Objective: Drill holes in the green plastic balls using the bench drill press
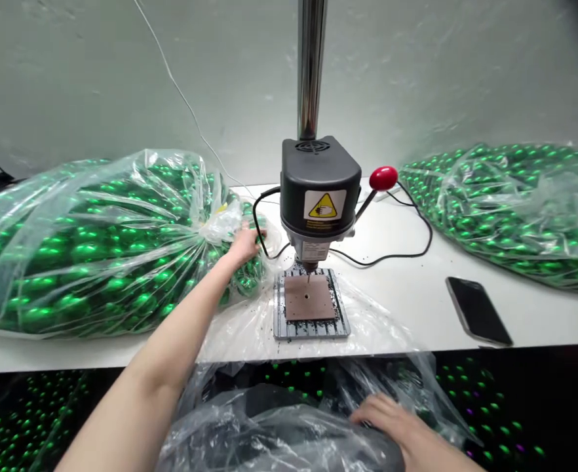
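My left hand point(248, 242) reaches to the gathered neck of a clear plastic bag point(97, 242) full of shiny green balls, at the left of the table; its fingers are partly hidden among the green balls there. My right hand point(385, 419) is low at the front, below the table edge, resting on clear plastic sheeting point(269, 426); what its curled fingers hold, if anything, is hidden. Between and beyond the hands stands a black drill press point(321, 177) with a red-knobbed lever point(383, 177). Under its bit lies a brown square block point(301, 307) with a small hole, on a grooved metal base point(312, 330).
A second bag of green balls point(525, 216) lies at the back right. A black phone point(479, 311) is near the table's front right edge. A black cable point(392, 255) loops behind the drill press. Dark crumbs are scattered round the block.
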{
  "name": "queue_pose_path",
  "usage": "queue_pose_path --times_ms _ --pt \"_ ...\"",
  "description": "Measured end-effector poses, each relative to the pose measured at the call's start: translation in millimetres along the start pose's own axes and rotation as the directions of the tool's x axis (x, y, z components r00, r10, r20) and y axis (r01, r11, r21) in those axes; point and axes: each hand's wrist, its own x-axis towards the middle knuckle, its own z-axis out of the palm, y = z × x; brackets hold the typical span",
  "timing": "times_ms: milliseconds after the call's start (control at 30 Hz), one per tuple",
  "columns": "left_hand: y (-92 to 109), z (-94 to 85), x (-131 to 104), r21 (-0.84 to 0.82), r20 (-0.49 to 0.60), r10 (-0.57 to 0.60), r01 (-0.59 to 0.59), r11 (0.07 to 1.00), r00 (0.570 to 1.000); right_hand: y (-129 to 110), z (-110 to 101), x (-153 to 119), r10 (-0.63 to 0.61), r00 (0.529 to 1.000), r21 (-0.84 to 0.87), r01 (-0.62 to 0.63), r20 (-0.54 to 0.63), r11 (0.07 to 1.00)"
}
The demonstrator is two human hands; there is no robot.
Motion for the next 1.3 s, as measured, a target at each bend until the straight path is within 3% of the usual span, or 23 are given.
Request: queue_pose_path --times_ms 100,167,200,267,333,400,467,600,733,867,1067,1133,1167,1233,1300 --pt "10 -22.0 -57 -0.100 -0.085 -0.030 0.021 0.995 0.996 -16 -33 2 -0.099 0.995 0.218 0.103 -0.029 0.970" --pt "29 -29.7 -105 -0.443 -0.151 -0.139 0.059 0.895 0.979 -24 -49 10 -0.149 0.965 0.331 0.215 -0.214 0.919" --pt "40 -30.2 -128 -0.657 -0.104 -0.210 0.091 0.748 0.972 -29 -54 17 -0.136 0.940 0.360 0.250 -0.313 0.899" --pt "64 -24.8 -167 -0.923 0.174 -0.250 0.246 0.294 0.952 -42 -60 34 -0.085 0.874 0.328 0.267 -0.478 0.906" --pt "85 -13.7 -191 -0.925 0.377 -0.220 0.356 -0.132 0.900 -60 -59 54 -0.150 0.813 0.203 0.312 -0.563 0.928" --pt "100 -1.3 -201 -0.843 0.466 -0.199 0.365 -0.395 0.862 -78 -51 72 -0.252 0.731 0.089 0.393 -0.634 0.915" --pt "109 8.8 -204 -0.778 0.501 -0.176 0.352 -0.520 0.847 -94 -39 85 -0.345 0.658 0.000 0.465 -0.669 0.886" --pt "119 20.4 -210 -0.672 0.565 -0.088 0.395 -0.626 0.821 -108 -15 99 -0.429 0.577 -0.159 0.459 -0.695 0.874" --pt "124 27.6 -219 -0.608 0.592 -0.085 0.375 -0.700 0.801 -103 -9 103 -0.355 0.576 -0.089 0.437 -0.737 0.895" --pt "122 35.6 -225 -0.653 0.563 -0.065 0.395 -0.646 0.824 -95 -11 103 -0.307 0.602 0.043 0.496 -0.737 0.868" --pt "114 32.3 -224 -0.710 0.546 -0.061 0.423 -0.562 0.835 -89 -10 98 -0.324 0.550 0.025 0.534 -0.770 0.845" --pt "108 25.1 -220 -0.708 0.564 -0.066 0.441 -0.552 0.823 -87 -25 94 -0.300 0.480 0.006 0.536 -0.824 0.844" --pt "105 21.3 -218 -0.704 0.573 -0.079 0.441 -0.557 0.816 -85 -38 91 -0.273 0.423 -0.008 0.532 -0.864 0.847" --pt "97 14.1 -212 -0.703 0.579 -0.121 0.418 -0.576 0.807 -85 -73 87 -0.185 0.257 -0.027 0.517 -0.949 0.855" --pt "92 8.9 -207 -0.712 0.574 -0.152 0.398 -0.578 0.805 -90 -116 84 -0.112 0.009 -0.089 0.544 -0.994 0.835"
